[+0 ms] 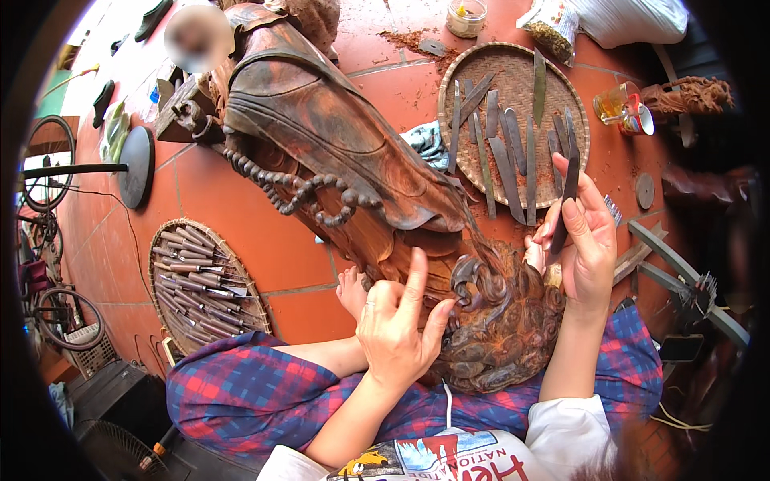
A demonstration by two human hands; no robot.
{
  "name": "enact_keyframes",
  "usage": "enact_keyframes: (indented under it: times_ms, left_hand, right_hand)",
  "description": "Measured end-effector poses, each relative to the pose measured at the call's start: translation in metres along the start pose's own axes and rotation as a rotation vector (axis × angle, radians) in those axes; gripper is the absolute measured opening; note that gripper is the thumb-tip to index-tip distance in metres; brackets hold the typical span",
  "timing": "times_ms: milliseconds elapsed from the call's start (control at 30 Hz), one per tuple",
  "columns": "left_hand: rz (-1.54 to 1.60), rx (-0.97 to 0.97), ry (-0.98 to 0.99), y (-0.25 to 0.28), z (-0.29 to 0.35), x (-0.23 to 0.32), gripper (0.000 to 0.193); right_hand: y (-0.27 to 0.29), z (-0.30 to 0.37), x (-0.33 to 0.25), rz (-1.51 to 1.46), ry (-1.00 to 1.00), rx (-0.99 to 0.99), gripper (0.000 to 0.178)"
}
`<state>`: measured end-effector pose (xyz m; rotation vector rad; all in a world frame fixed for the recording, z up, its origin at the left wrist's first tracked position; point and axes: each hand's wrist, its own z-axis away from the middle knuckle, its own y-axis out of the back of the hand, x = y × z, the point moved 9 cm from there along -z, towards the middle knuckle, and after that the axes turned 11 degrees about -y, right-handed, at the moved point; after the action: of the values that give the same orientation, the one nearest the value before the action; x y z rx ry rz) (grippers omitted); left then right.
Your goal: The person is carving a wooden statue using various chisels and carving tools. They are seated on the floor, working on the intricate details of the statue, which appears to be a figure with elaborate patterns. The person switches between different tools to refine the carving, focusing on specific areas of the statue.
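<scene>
A large carved wooden statue (321,128) lies slantwise across the floor, with a string of carved beads (301,192) along its side. Its knotted, scrolled end (501,345) rests against my lap. My left hand (397,329) hovers beside that end, holding nothing, index finger stretched out and thumb apart. Between the thumb and fingers of my right hand (588,252) stands a dark flat metal scraper blade (568,200), held upright above the statue's right side. Part of the lower blade is hidden by my fingers.
At the far right, a round woven tray (585,104) carries several flat blades (517,140). Another woven tray (265,309) at left holds wooden-handled carving tools (196,276). A glass mug of amber liquid (611,106), a jar (465,18) and a blue cloth (427,146) sit on the tiles.
</scene>
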<state>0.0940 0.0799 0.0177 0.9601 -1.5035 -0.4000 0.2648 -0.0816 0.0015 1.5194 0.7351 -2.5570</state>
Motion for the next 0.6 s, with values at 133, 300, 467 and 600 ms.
enact_keyframes:
  times_ms: [133, 300, 467, 600]
  left_hand:
    - [0.251, -0.005, -0.062, -0.002, 0.008, 0.013, 0.015]
    - [0.631, 0.135, 0.121, 0.042, 0.007, 0.007, 0.009]
    - [1.311, 0.286, -0.080, 0.160, -0.002, 0.070, 0.024]
    - [1.180, 0.025, -0.151, 0.246, 0.033, 0.136, 0.007]
  right_hand:
    - [-0.002, 0.011, -0.011, 0.053, 0.042, 0.005, 0.051]
    - [0.000, 0.032, -0.033, 0.059, 0.140, -0.003, 0.042]
    - [-0.008, 0.057, -0.060, 0.102, 0.269, -0.028, 0.039]
    - [-0.010, 0.075, -0.063, 0.054, 0.272, -0.022, 0.039]
